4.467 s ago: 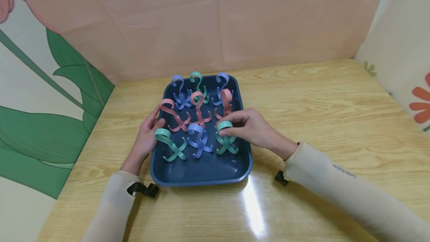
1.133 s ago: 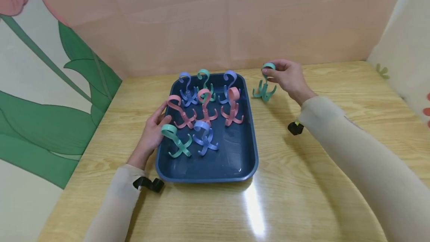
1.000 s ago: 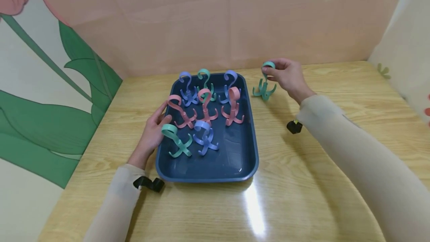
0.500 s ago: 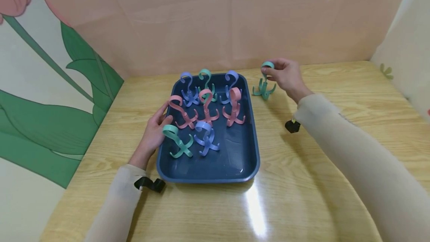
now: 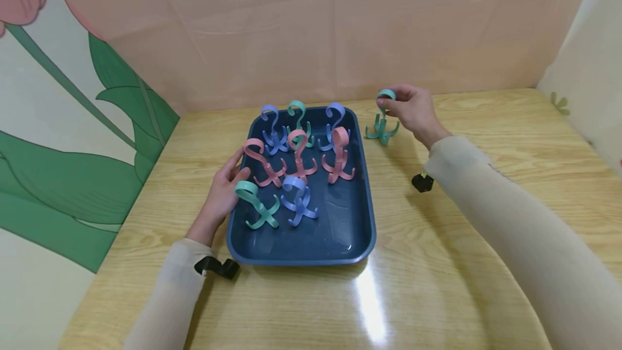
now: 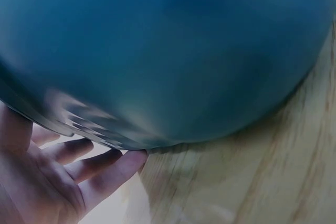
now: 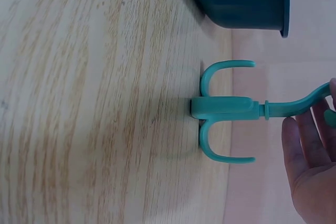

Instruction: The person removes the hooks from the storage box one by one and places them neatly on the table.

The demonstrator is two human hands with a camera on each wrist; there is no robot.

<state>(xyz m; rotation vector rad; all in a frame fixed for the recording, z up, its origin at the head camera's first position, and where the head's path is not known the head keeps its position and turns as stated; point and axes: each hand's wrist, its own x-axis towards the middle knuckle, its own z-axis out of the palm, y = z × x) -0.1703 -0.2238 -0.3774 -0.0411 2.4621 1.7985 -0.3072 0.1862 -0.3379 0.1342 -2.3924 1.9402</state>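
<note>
My right hand pinches a green hook hanger by its curled top. The hanger stands upright beside the tray's far right corner, its pronged base down at the wood in the right wrist view. My left hand lies along the left wall of the dark blue tray; its thumb is at the rim. In the left wrist view its fairly straight fingers touch the outer wall. Inside the tray stand more hangers: green, blue and pink, with the front right spot bare.
The wood-grain table extends right of the tray and in front of it. A pinkish sheet rises behind the table. Patterned panels border both sides. A black wrist camera hangs under the right cuff.
My right hand has carried the green hanger from the tray's front right to the table at the far right; over the last second it holds nearly still. My left hand stays at the tray.
</note>
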